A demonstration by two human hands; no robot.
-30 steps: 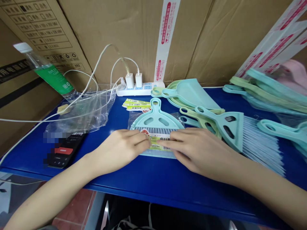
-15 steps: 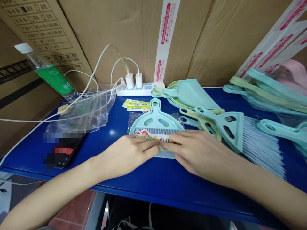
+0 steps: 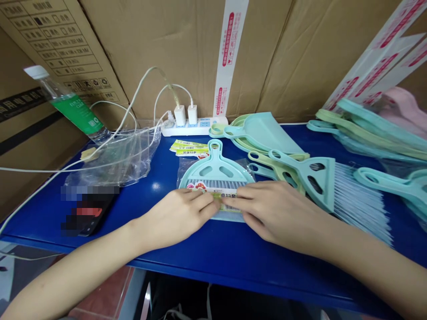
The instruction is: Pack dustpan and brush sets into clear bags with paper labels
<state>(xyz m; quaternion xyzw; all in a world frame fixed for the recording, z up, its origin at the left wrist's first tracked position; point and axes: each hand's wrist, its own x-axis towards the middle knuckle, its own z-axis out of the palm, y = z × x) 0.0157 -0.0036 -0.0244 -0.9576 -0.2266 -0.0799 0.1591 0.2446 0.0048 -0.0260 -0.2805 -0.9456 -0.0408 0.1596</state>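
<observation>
A light-blue dustpan (image 3: pixel 230 165) and a small brush with grey bristles (image 3: pixel 220 182) lie together in a clear plastic bag (image 3: pixel 183 165), handles pointing away from me. Across the bristles sits a printed label (image 3: pixel 228 191) with mushroom pictures. My left hand (image 3: pixel 183 218) rests on the label's left part, fingers bent and fingertips pressed down. From the right, my right hand (image 3: pixel 271 211) lies over the label's other end with its fingers stretched out. The fingertips of both hands nearly meet at the middle. Neither hand grips anything; my thumbs are partly hidden.
Loose labels (image 3: pixel 190 148) lie behind the bag. To the right are a brush (image 3: pixel 320 178), stacked dustpans (image 3: pixel 267 131) and bagged sets (image 3: pixel 370 129). A power strip (image 3: pixel 196 129), cables, bottle (image 3: pixel 80 113), plastic film (image 3: pixel 123 160) and phone (image 3: pixel 100 213) are at the left and back.
My left fingertips have drawn back slightly and bent more on the label. The right hand stays nearly in place. The view has shifted a little.
</observation>
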